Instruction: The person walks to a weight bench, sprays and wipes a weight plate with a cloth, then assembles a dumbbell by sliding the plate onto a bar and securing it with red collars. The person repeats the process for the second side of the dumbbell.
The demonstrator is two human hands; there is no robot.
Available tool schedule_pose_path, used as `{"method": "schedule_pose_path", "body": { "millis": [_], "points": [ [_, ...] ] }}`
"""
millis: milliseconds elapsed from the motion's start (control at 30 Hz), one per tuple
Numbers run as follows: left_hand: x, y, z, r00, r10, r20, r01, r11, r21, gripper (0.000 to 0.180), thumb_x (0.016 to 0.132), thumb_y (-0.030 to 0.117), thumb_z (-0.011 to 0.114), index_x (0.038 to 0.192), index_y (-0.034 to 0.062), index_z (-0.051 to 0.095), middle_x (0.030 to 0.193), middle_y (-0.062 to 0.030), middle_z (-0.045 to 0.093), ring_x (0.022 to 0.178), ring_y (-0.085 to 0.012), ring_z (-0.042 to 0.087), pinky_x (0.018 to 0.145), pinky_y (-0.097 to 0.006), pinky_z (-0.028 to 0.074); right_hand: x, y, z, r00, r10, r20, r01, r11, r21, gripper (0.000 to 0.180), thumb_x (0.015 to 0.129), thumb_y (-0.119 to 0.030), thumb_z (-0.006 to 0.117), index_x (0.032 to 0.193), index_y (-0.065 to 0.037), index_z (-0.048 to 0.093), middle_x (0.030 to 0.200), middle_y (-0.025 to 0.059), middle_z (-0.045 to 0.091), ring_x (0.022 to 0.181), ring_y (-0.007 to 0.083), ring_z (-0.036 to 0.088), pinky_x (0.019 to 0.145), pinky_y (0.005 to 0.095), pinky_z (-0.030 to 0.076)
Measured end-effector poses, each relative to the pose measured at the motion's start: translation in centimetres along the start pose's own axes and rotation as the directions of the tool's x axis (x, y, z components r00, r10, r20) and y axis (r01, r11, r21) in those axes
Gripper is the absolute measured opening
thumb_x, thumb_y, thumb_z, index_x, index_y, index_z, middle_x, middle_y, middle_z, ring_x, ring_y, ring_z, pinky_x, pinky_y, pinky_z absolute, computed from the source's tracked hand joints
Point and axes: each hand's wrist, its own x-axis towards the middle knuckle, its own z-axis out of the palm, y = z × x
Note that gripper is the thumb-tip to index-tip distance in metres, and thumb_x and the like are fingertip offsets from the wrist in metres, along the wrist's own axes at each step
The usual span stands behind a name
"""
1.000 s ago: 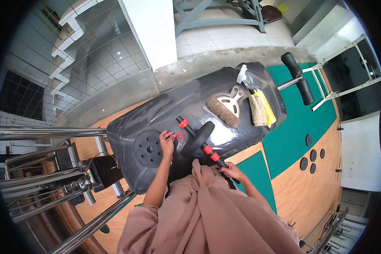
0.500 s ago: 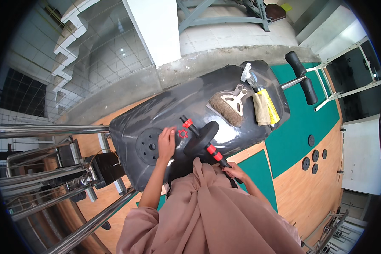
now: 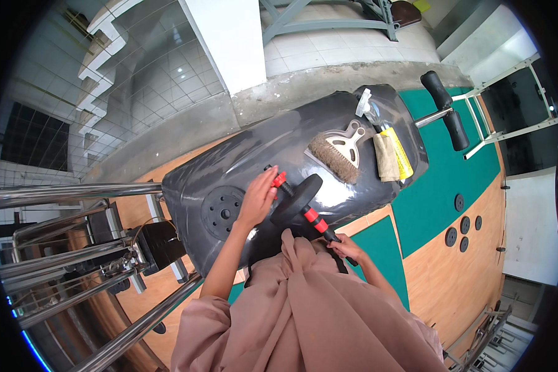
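My right hand (image 3: 346, 248) is wrapped round the near end of a dumbbell bar (image 3: 332, 237), black with red sections. One black weight plate (image 3: 296, 199) sits on the bar, tilted over the bench. At the bar's far threaded end, my left hand (image 3: 258, 197) has its fingers closed about a red star-shaped collar nut (image 3: 279, 179). The second, loose red nut is mostly hidden by that hand. A flat black weight plate (image 3: 214, 214) lies on the bench to the left of my left hand.
The padded black bench (image 3: 266, 136) is covered in plastic. On it lie a hand brush with a dustpan (image 3: 340, 152), a spray bottle (image 3: 367, 108) and a beige cloth (image 3: 386, 158). Metal machine bars (image 3: 74, 193) stand left. Several small plates (image 3: 451, 235) lie on the floor right.
My left hand has moved right and up, from beside the flat plate to the red nut at the bar's end. The loose nut has become mostly covered. My right hand keeps its grip.
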Motion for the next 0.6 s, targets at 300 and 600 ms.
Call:
{"method": "schedule_pose_path", "body": {
  "millis": [300, 600],
  "points": [
    [-4.2, -4.3, -1.5, 0.893, -0.390, 0.227, 0.376, 0.921, 0.104, 0.029, 0.094, 0.017, 0.042, 0.100, 0.0031, 0.067, 0.107, -0.0099, 0.062, 0.102, -0.0285, 0.058, 0.094, -0.038, 0.041, -0.1, -1.0, -0.6, 0.999, -0.030, 0.040, 0.034, 0.996, -0.087, 0.006, 0.081, -0.012, 0.058, 0.080, -0.006, 0.055, 0.050, -0.0048, 0.040, 0.038, 0.0045, 0.035, 0.036, 0.0218, 0.024],
    [-4.6, -3.3, -0.7, 0.964, -0.136, 0.228, 0.166, 0.980, -0.114, 0.030, 0.094, 0.016, 0.040, 0.112, 0.0027, 0.061, 0.118, -0.0145, 0.058, 0.107, -0.0292, 0.055, 0.094, -0.038, 0.041, -0.1, -1.1, -1.1, 0.999, -0.021, 0.040, 0.023, 0.997, -0.069, 0.008, 0.082, -0.013, 0.057, 0.081, -0.006, 0.056, 0.050, -0.0051, 0.039, 0.038, 0.0040, 0.034, 0.036, 0.0220, 0.024]
  ]
}}
